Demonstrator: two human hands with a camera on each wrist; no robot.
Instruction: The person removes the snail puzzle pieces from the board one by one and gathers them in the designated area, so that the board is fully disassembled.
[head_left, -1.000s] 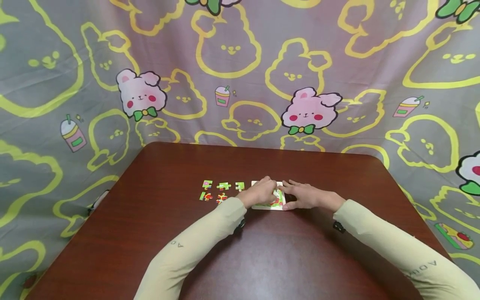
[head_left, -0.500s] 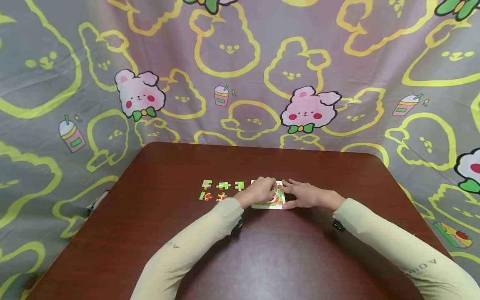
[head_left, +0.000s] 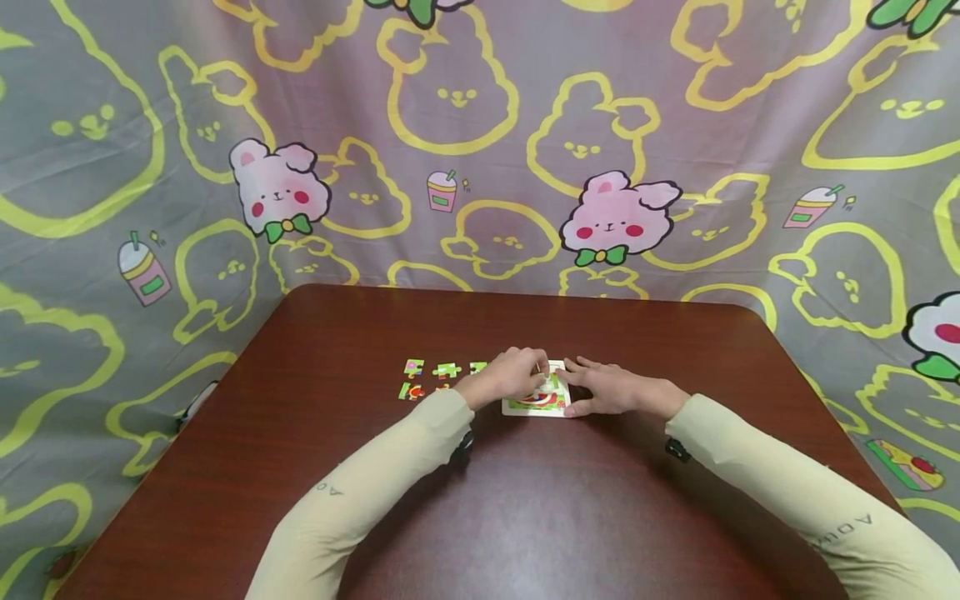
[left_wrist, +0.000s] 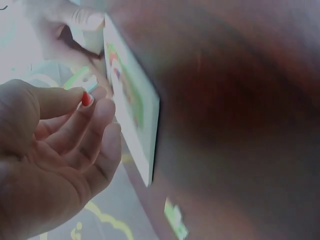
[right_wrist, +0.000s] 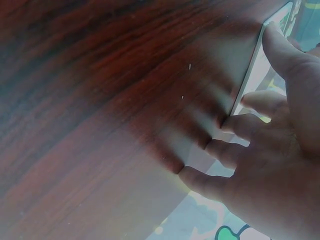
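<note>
In the head view a puzzle board [head_left: 513,412] with a white border and a green and red picture lies on the table. My left hand [head_left: 516,372] is over its left part and hides some of the picture. Between thumb and fingers it pinches a small puzzle piece [left_wrist: 87,98], red at the near end with green and white beyond, as the left wrist view shows. My right hand [head_left: 606,390] rests at the board's right side with its fingers spread. Its thumb [right_wrist: 280,47] touches the board's border in the right wrist view, and the other fingertips reach down along the edge.
Left of the board lie several loose puzzle pieces [head_left: 447,371] in two rows, some partly covered by my left hand and sleeve [head_left: 412,450]. The brown table [head_left: 360,325] meets a patterned cloth curtain [head_left: 457,167] at its back and sides.
My left hand has shifted left and slightly away from me, uncovering more of the board's picture and covering more of the loose pieces. The right hand has stayed in place at the board's edge.
</note>
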